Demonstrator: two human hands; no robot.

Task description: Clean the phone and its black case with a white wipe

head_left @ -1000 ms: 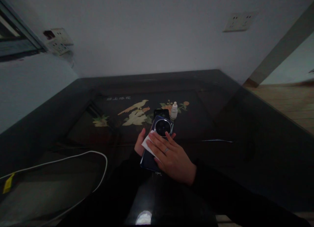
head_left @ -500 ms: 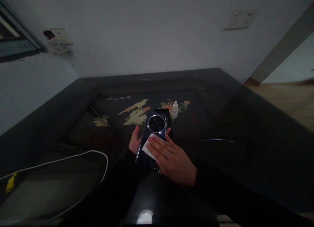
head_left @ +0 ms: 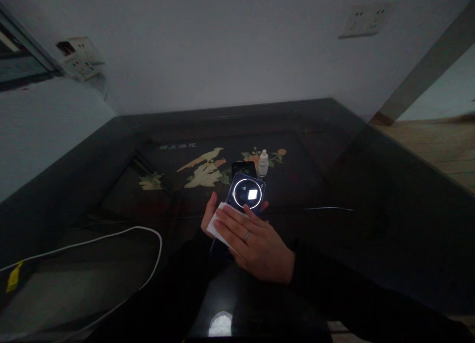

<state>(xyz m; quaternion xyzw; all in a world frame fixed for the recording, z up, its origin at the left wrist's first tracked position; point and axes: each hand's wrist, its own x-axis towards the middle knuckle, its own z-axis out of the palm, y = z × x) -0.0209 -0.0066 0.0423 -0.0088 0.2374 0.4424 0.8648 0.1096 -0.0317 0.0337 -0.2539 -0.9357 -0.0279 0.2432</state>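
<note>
My left hand (head_left: 209,220) grips a dark blue phone (head_left: 243,197) from underneath, back side up, with its round camera ring reflecting light. My right hand (head_left: 256,241), a ring on one finger, presses a small white cloth (head_left: 215,227) flat against the phone's back with fingers stretched out. A second dark phone (head_left: 243,168) lies on the table just beyond, and a small white dropper bottle (head_left: 263,163) stands beside it.
The table is a dark glass-topped table (head_left: 334,184) with a bird and flower inlay (head_left: 202,167). A white cable (head_left: 111,236) loops at the left over a dark bag. Wall sockets (head_left: 365,20) sit on the white wall behind. Wooden floor shows at the right.
The white cloth under my right hand has slid left across the phone's back. The phone has tilted so its camera ring now catches a bright reflection.
</note>
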